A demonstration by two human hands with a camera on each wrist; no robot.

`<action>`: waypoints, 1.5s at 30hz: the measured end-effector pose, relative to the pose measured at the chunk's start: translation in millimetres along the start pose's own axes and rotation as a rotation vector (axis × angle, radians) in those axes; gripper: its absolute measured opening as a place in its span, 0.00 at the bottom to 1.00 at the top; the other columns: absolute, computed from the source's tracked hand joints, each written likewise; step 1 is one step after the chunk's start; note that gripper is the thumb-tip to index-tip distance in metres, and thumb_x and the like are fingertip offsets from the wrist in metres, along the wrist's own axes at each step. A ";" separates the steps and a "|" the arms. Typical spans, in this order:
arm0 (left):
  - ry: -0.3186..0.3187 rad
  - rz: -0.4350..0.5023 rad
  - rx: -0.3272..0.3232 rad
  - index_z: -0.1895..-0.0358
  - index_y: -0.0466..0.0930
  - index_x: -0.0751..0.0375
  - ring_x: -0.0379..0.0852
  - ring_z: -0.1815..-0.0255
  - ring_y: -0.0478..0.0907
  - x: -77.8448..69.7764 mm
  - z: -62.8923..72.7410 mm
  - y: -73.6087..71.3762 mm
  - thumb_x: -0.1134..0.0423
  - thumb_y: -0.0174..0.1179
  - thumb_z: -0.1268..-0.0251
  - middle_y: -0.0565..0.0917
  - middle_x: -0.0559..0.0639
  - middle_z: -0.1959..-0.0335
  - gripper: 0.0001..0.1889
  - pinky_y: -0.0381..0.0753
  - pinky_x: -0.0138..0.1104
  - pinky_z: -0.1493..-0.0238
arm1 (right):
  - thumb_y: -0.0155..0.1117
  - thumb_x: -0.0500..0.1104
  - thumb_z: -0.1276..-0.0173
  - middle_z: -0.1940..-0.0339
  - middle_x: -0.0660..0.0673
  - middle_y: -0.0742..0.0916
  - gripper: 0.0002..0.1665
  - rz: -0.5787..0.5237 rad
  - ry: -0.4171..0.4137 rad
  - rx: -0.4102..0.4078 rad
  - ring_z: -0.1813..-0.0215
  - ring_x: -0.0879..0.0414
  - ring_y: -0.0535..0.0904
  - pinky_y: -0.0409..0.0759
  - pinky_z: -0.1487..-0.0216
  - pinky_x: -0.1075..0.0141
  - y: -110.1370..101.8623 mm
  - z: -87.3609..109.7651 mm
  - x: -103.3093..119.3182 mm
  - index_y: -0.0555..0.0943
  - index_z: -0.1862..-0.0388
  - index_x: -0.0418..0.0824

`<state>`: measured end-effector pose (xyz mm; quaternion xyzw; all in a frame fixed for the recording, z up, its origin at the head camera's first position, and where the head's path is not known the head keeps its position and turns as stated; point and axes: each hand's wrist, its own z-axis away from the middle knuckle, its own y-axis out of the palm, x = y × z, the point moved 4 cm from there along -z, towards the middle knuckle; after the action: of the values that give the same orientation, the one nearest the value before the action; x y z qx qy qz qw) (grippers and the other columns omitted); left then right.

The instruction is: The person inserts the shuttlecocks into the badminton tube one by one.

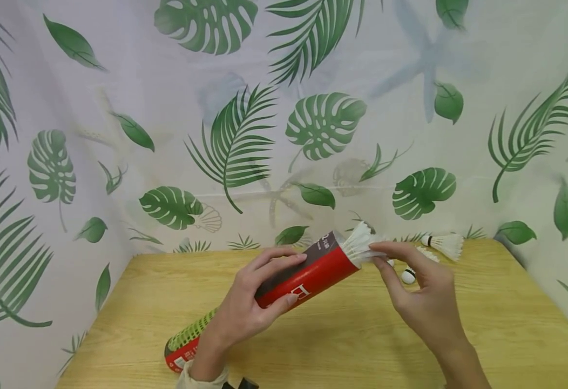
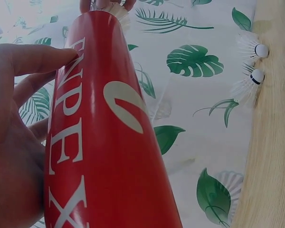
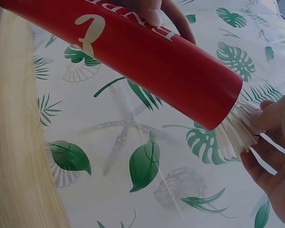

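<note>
The red tube point(image 1: 324, 273) slants between the two hands, its mouth raised toward the right hand point(image 1: 427, 294) and its lower end showing past the left wrist. The left hand point(image 1: 250, 302) grips it around the barrel, thumb on the near side and fingers over the far side. At the mouth, white shuttlecock feathers point(image 1: 356, 246) jut out, pinched between the right thumb and fingers (whether more than one shuttlecock is there, I cannot tell). Just beyond the right hand, loose shuttlecocks point(image 1: 444, 246) lie near the back edge of the wooden table point(image 1: 342, 346).
</note>
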<state>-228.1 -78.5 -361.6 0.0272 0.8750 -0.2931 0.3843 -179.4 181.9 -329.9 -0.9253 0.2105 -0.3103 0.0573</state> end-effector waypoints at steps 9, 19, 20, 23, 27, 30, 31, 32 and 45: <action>0.016 0.000 0.021 0.30 0.76 0.44 0.49 0.32 0.70 -1.4 -0.1 5.0 0.62 0.66 0.33 0.73 0.44 0.31 0.28 0.82 0.45 0.43 | 0.72 0.18 0.46 0.55 0.46 0.91 0.26 0.074 -0.035 0.104 0.51 0.63 0.86 0.79 0.46 0.75 8.3 -0.5 3.5 0.88 0.50 0.38; -0.007 -0.017 0.037 0.30 0.76 0.42 0.49 0.33 0.71 -1.1 -1.9 5.7 0.60 0.66 0.34 0.74 0.43 0.32 0.28 0.83 0.45 0.44 | 0.70 0.17 0.45 0.53 0.48 0.90 0.27 0.024 -0.005 0.187 0.51 0.63 0.86 0.81 0.47 0.73 7.2 -1.2 2.6 0.87 0.49 0.38; -0.009 -0.018 0.039 0.30 0.77 0.42 0.49 0.33 0.71 -0.8 -1.9 6.3 0.60 0.66 0.34 0.74 0.43 0.32 0.28 0.83 0.45 0.44 | 0.70 0.17 0.45 0.53 0.49 0.90 0.28 0.020 -0.007 0.193 0.52 0.63 0.86 0.81 0.48 0.73 6.4 -1.3 2.6 0.87 0.49 0.39; -0.019 -0.018 0.045 0.30 0.77 0.41 0.49 0.34 0.70 0.0 -1.0 8.1 0.59 0.66 0.34 0.74 0.43 0.32 0.28 0.83 0.45 0.45 | 0.70 0.18 0.44 0.53 0.49 0.90 0.27 0.007 0.000 0.212 0.54 0.62 0.86 0.82 0.50 0.74 5.2 -0.6 2.3 0.86 0.49 0.40; -0.034 -0.012 0.053 0.30 0.77 0.41 0.49 0.34 0.70 0.0 0.5 9.7 0.58 0.66 0.34 0.74 0.43 0.32 0.28 0.82 0.45 0.44 | 0.69 0.18 0.42 0.53 0.48 0.89 0.27 -0.025 0.019 0.239 0.54 0.60 0.86 0.83 0.51 0.73 6.4 1.2 0.8 0.86 0.48 0.41; -0.036 -0.003 0.059 0.30 0.76 0.41 0.49 0.33 0.70 -0.6 0.3 10.6 0.59 0.66 0.34 0.73 0.43 0.31 0.28 0.82 0.45 0.44 | 0.67 0.18 0.40 0.52 0.47 0.89 0.26 -0.075 0.039 0.268 0.52 0.59 0.86 0.83 0.51 0.71 7.0 2.0 -1.7 0.85 0.47 0.41; -0.036 -0.002 0.059 0.30 0.76 0.41 0.49 0.33 0.70 -0.5 0.7 10.5 0.59 0.66 0.34 0.73 0.43 0.31 0.29 0.82 0.45 0.44 | 0.66 0.18 0.39 0.52 0.47 0.89 0.26 -0.094 0.048 0.280 0.52 0.59 0.86 0.84 0.51 0.70 7.3 2.0 -3.0 0.85 0.47 0.41; -0.035 -0.002 0.060 0.30 0.76 0.41 0.49 0.33 0.70 -0.5 0.8 10.5 0.59 0.66 0.35 0.73 0.43 0.31 0.29 0.82 0.45 0.44 | 0.66 0.19 0.38 0.51 0.47 0.89 0.26 -0.108 0.055 0.291 0.51 0.59 0.86 0.84 0.51 0.70 7.5 2.1 -4.1 0.84 0.47 0.40; -0.027 -0.016 0.066 0.30 0.77 0.40 0.49 0.35 0.72 0.2 1.2 10.8 0.60 0.67 0.35 0.74 0.42 0.32 0.28 0.82 0.45 0.43 | 0.57 0.23 0.28 0.47 0.40 0.88 0.21 -0.253 0.139 0.384 0.49 0.53 0.88 0.85 0.49 0.66 13.8 6.6 -12.1 0.76 0.40 0.38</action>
<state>-224.6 -70.3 -367.7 0.0290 0.8597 -0.3251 0.3928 -189.0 174.4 -345.1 -0.8928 0.0337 -0.4123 0.1782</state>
